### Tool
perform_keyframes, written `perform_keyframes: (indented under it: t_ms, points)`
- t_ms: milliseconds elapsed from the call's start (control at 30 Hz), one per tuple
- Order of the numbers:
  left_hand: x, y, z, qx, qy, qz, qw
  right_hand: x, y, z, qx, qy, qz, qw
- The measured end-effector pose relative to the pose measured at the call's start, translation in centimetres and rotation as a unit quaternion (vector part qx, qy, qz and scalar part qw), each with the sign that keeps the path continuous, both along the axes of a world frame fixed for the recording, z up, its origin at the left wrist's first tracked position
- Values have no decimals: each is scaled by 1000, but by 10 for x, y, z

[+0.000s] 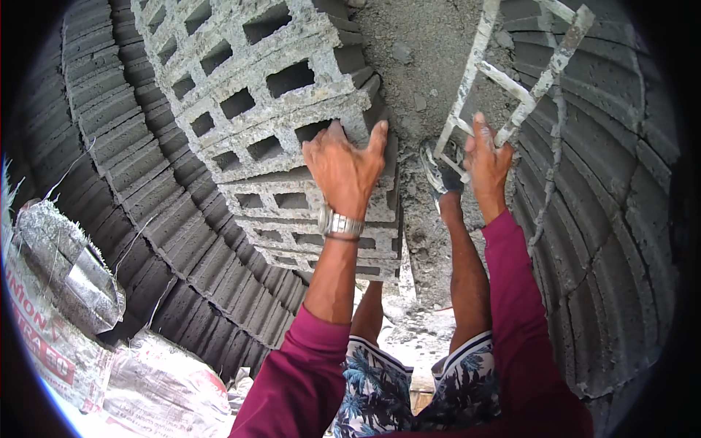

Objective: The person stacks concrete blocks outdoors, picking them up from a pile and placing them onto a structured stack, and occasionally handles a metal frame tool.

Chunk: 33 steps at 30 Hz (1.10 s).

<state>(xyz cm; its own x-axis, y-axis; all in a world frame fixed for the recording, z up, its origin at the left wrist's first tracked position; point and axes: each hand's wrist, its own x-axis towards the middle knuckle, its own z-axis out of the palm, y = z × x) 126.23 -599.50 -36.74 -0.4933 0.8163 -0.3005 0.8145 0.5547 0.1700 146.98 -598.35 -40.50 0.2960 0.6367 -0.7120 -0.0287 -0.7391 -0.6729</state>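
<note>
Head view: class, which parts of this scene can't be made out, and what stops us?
- Left foot: hidden in the head view by the block stack.
- Left hand: some fingertips, hidden there by its own bent fingers.
- Ladder-like frame: one rail's far end, cut off by the view's top edge.
- Sacks: outer parts, cut off by its dark rim.

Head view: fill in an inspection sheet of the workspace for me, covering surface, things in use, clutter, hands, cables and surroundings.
Surface: gritty grey ground with loose lumps.
Things in use: stacked hollow blocks; pale, splotched ladder-like frame.
Clutter: printed sacks, lower left.
Hands: left hand on the blocks, thumb spread; right hand at the frame's near end, seemingly gripping it.
Cables: no clear cable; thin pale strands at left.
Surroundings: ridged grey stacks on both sides.
</note>
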Motion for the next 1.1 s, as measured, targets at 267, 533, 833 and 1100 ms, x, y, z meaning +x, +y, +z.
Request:
perform_keyframes:
  t_ms: [267, 533, 833, 1100]
  points:
    - [-5, -18, -14, -23, -63, 126, 990, -16, 45, -20, 111, 51, 30, 992]
    - [-29, -51, 30, -2, -157, 160, 974, -58, 120, 40, 206, 77, -49, 974]
    - [-11, -39, 22, 7, -222, 158, 962, -78, 19, -120, 59, 0, 112, 992]
    - [-20, -42, 34, -5, -205, 193, 960, -59, 115, 3, 202, 76, 6, 976]
